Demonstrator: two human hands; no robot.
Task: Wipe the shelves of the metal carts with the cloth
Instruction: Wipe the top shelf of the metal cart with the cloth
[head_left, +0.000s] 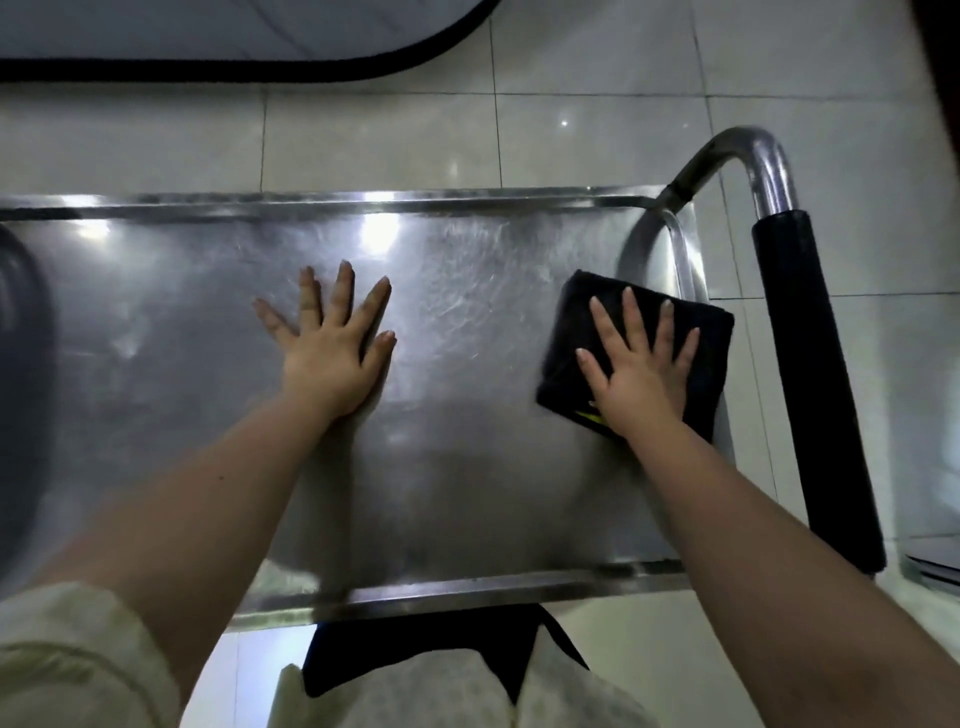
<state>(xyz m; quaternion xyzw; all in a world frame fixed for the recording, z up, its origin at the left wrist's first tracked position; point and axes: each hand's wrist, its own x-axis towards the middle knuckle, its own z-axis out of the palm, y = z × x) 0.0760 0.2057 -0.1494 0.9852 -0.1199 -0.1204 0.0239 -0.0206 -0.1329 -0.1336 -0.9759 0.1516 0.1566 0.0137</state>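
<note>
The top shelf (467, 364) of a steel cart (467, 592) is seen from above, filling the middle of the frame from the left edge to right of ctr. Its raised rim is visible along the upper & lower sides. The surface is scuffed, w/ bright reflections near the upper edge.

The left hand (332, 353) is laid flat on the bare metal a little left of ctr, palm down, fingers straight and spread; nothing is held by it. The right hand (644, 374) is pressed flat on a black cloth (566, 332) at ctr-right, fingers likewise straight and spread, not curled round the fabric. The cloth is folded to a rough square and lies on the shelf by its right end, w/ its right corner at the rim. A small yellow tag (589, 415) is seen at the cloth's lower edge, next to the wrist. The two hands are well apart.

At right, a bent steel tube (753, 156) is seen rising from the shelf's upper-right corner and running down the frame as a handle, covered w/ a black foam grip (815, 389). Pale floor tiles (597, 130) are visible above & right of the cart. A grey mat (208, 31) w/ black edging is seen at upper left. A dark rounded object (21, 374) is cut off by the left edge; what it is cannot be told. A pale sleeve (78, 660) is seen at btm left.
</note>
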